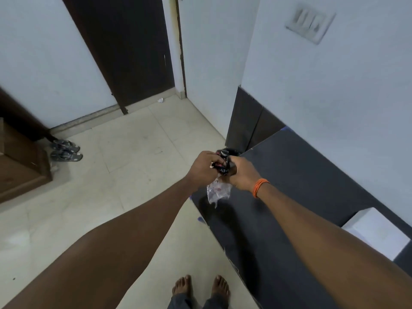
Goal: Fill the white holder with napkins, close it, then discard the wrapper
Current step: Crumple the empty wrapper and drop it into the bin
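**Head view: wrapper crumpled between both hands**

Head camera looks down my outstretched arms; my left hand (205,167) and right hand (242,173) meet, fingers curled tight around the wrapper (219,188); its top is a dark, red-marked bunch pinched between my fingers, its clear crinkled tail hangs below them, above the near corner of the dark counter (301,186); the white holder (379,233) sits closed on that counter, well apart toward me.
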